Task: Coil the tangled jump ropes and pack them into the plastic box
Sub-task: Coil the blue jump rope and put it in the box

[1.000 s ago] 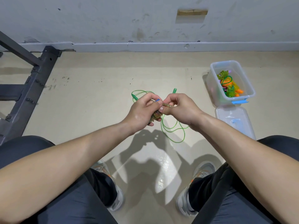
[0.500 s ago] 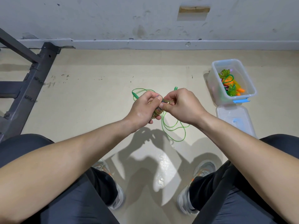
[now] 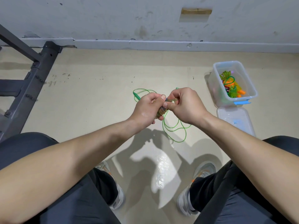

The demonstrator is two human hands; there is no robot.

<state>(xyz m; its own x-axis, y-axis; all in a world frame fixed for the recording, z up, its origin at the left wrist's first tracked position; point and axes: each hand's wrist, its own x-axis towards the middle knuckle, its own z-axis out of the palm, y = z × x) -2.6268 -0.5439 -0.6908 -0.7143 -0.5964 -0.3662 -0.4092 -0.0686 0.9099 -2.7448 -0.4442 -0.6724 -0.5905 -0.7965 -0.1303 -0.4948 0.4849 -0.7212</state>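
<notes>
The person's left hand [image 3: 148,109] has its grip wrapped around a small coiled rope bundle [image 3: 161,112] of amber-tinted translucent cord, held in the air above the floor [image 3: 97,102] between the knees. The right hand [image 3: 186,105] has its grip closed in a pinch, thumb against curled fingers, on the upper end of the same bundle, where a dark blue bit shows. What that bit is cannot be told.

The cord looks light, thin and springy. It would probably try to unwind if loosened, and its smooth plastic surface may slip. The safest hold is likely around the bundle's middle, across all the turns at once.

The bundle's long axis slants, with the upper end toward the wall and slightly right and the lower end toward the person.

A green jump rope [image 3: 175,129] lies on the floor under the hands in slack loops, not yet coiled. One green handle [image 3: 135,96] points up and to the left.

The plastic box [image 3: 215,88] stands open well to the right and has packed ropes [image 3: 233,85] inside. Its lid [image 3: 233,118] lies just in front of it.
</notes>
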